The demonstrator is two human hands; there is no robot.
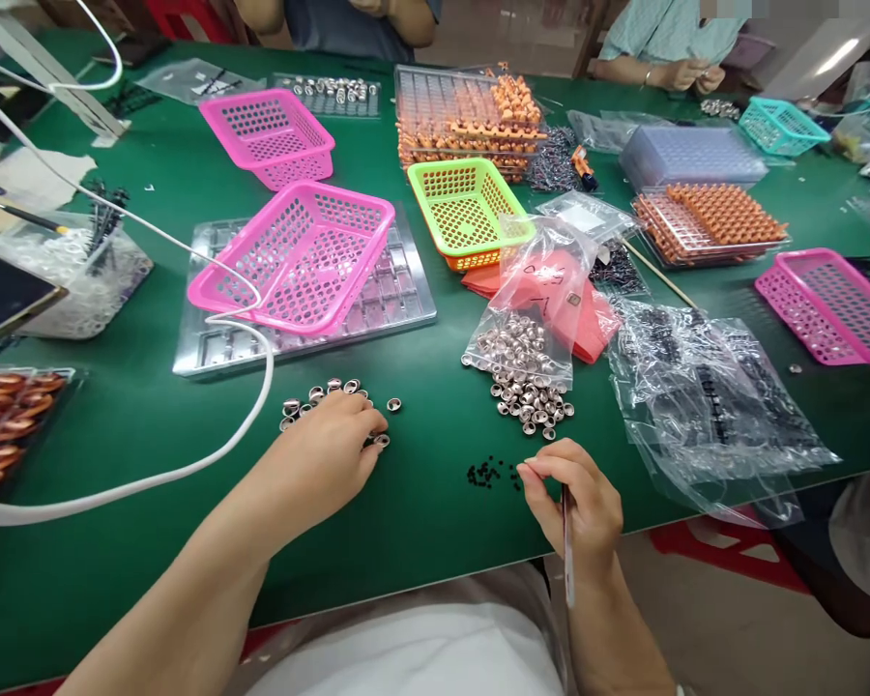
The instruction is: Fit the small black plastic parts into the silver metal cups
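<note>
My left hand [333, 447] rests on the green table [420, 522] at a group of small silver cups [315, 393]; its fingers are bent round one cup [382, 441] at their tips. A single cup [393, 405] lies just right of it. My right hand [576, 493] is closed around a thin tool [568, 551], with thumb and index finger pinched together beside small black pieces [483, 474]. Whether the pinch holds a piece is too small to tell. Above the right hand, more silver cups [533, 396] spill from a clear bag [543, 280].
Pink baskets [311, 314] and a green basket [471, 169] stand beyond my hands. A white cable [210, 459] crosses the left side. Plastic bags [703, 406] lie at right. Orange parts [725, 215] fill trays. Another person's hands [685, 75] are across the table.
</note>
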